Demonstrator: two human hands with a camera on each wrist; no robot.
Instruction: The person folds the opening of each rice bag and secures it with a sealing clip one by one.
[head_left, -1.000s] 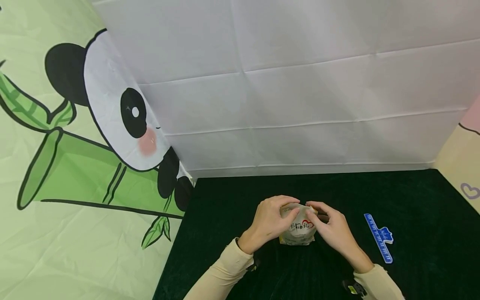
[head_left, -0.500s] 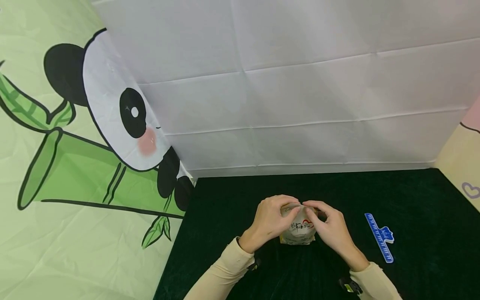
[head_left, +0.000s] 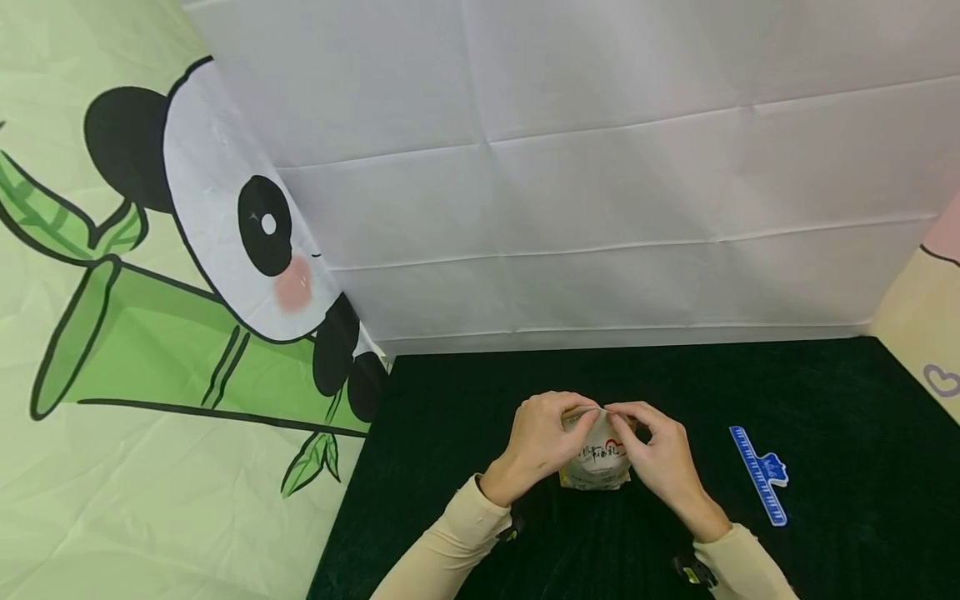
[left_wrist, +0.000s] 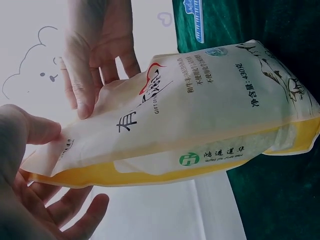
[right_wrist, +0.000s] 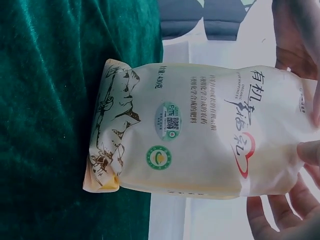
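A cream paper-like food pouch [head_left: 596,467] stands upright on the dark green cloth, printed with dark lettering and a red heart. Its yellow side fold shows in the left wrist view, where the pouch [left_wrist: 200,110] appears lying sideways. My left hand [head_left: 538,437] pinches the left part of its top edge between thumb and fingers. On the right part of that edge, my right hand [head_left: 662,457] pinches too, and the two thumbs nearly meet. In the right wrist view, mountain drawings and green round labels cover the lower front of the pouch [right_wrist: 200,140].
To the right of the pouch lies a blue ruler-like strip [head_left: 757,477] with a cloud-shaped tab, perhaps a bag clip. The green cloth [head_left: 465,379] covers the table, which meets a white hanging sheet [head_left: 600,292] behind. A panda-printed sheet [head_left: 202,250] hangs at left.
My right hand has shifted slightly left, bringing its fingertips closer to the left ones along the pouch's top edge. The left hand and the pouch stay almost in place.
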